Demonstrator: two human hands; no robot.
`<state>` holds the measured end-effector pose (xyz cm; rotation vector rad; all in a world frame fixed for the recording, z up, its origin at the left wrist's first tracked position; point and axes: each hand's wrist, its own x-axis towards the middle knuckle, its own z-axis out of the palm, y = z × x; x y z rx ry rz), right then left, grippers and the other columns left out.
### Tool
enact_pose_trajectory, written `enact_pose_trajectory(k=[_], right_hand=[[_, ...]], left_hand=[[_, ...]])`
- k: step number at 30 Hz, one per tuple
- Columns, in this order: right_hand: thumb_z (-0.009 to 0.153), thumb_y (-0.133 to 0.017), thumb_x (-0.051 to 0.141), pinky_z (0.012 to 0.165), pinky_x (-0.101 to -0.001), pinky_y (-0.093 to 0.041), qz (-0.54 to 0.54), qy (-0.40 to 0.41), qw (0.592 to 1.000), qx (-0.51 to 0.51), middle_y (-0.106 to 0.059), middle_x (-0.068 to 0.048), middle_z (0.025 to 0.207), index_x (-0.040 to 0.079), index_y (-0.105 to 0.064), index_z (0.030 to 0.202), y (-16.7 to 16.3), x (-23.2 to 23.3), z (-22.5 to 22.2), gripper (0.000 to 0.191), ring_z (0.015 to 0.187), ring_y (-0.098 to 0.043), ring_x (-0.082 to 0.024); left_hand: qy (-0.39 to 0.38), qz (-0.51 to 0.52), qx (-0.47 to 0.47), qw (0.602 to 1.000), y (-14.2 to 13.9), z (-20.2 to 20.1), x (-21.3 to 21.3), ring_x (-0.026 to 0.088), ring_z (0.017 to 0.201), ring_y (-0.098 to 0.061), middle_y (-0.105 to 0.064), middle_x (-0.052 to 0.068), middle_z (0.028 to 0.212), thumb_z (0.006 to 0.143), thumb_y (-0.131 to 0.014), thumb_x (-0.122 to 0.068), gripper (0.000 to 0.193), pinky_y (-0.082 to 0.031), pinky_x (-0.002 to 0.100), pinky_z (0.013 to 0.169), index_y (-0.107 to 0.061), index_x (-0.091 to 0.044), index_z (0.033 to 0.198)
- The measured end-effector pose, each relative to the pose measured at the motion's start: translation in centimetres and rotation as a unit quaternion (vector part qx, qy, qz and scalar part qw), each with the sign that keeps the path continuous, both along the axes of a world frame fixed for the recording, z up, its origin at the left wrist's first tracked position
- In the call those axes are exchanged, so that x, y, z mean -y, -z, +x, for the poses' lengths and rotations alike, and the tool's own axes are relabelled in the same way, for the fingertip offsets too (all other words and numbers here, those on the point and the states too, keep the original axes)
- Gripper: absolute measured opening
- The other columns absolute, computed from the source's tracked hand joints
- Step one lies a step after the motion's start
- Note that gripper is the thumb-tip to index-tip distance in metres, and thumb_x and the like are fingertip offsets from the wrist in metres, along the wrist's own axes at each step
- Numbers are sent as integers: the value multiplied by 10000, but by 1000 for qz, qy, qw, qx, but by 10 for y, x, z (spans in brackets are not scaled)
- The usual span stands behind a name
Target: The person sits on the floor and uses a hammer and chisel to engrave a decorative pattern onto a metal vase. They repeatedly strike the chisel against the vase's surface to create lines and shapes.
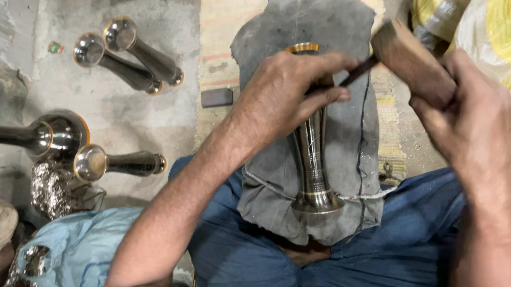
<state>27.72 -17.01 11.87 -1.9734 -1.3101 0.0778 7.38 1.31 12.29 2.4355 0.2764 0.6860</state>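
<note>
Your left hand (290,94) is curled over the upper half of the slim dark metal vase with brass-coloured rims and fine engraved lines (310,160), fingers pinching a thin dark chisel-like tool (358,69) against it. Your right hand (473,118) is closed round the brown wooden mallet (411,58), raised up and to the right of the tool's end. The vase lies lengthwise on the grey worn cloth pad (341,132) draped over your lap, flared foot toward you, mouth away, resting between your blue-trousered thighs (405,246). It looks like stiff, thin-walled metal: probably moderate weight, polished and slippery, and likely to dent or scratch if it rolls or takes a stray blow. The best hold is the narrow waist or just above it, where your left hand already sits; the pad gives the only friction underneath. The finish is dark and glossy with pale cut lines running along the body and bright bands at both ends. On the concrete floor (148,111) to your left lie more vases of the same kind: two side by side (129,54), one near your knee (117,163), one larger (31,135). Crumpled foil (51,188) and a light blue plastic bag (83,245) sit below them.
</note>
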Motion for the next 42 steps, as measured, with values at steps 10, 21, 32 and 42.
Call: enact_pose_trajectory(k=[10, 21, 32, 42], right_hand=[[1055, -825, 29, 775, -337, -523, 88, 113, 986, -91, -659, -146, 892, -30, -599, 1126, 77, 27, -27, 243, 828, -636, -197], [976, -753, -19, 793, -356, -531, 143, 115, 983, -17, -647, -136, 975, -39, -538, 1098, 85, 28, -39, 249, 898, -659, -210], [1110, -822, 68, 756, -354, -541, 100, 90, 990, 39, -678, -162, 957, -27, -558, 1099, 81, 38, -36, 281, 873, -696, -238], [914, -842, 43, 798, -393, -549, 55, 89, 994, 40, -709, -212, 1015, -31, -628, 1166, 10, 22, -34, 339, 925, -724, -318]], left_hand=[[96, 15, -77, 992, -22, 6, -7, 195, 843, -769, -793, 16, 886, 928, -746, -316, 362, -592, 405, 801, -703, -217, 1273], [133, 56, -90, 985, -31, 6, -7, 192, 858, -760, -794, 10, 916, 906, -755, -297, 340, -578, 408, 838, -728, -205, 1232], [161, 9, -16, 987, -10, -6, -16, 148, 902, -781, -803, -22, 1075, 937, -752, -271, 343, -624, 365, 857, -710, -206, 1271], [93, -103, 34, 990, 2, -16, -31, 155, 981, -815, -807, 27, 1038, 1025, -745, -223, 381, -683, 341, 871, -610, -182, 1379]])
